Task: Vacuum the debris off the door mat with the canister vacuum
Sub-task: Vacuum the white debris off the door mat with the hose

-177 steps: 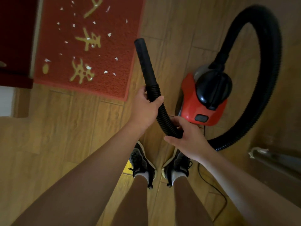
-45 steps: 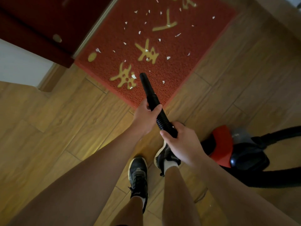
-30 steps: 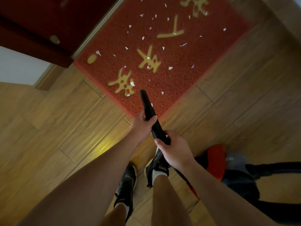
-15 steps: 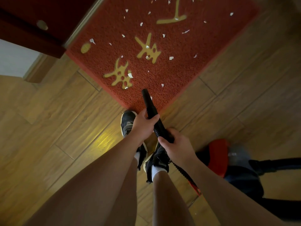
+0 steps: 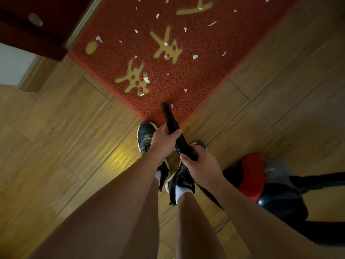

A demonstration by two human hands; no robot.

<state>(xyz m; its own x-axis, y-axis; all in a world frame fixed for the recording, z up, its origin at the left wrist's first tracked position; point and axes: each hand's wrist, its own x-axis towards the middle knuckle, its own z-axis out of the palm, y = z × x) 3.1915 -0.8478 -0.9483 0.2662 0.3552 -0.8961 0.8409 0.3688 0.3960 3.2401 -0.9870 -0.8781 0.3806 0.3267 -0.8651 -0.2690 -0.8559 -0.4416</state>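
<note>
I've stepped up; my left hand (image 5: 164, 139) and right hand (image 5: 200, 165) grip the hose (image 5: 174, 128), tip now beside a scrap (image 5: 172, 106), frame centre, on the mat (image 5: 186, 75) corner.

mat (image 5: 201, 77): open above | door (image 5: 46, 25) walls left edge (shoes (image 5: 144, 136) at near corner)

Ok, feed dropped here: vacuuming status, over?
Left hand on nozzle, right hand on hose, both gripping. Tip over door mat's near corner; debris uncollected. Nothing blocking.
</note>
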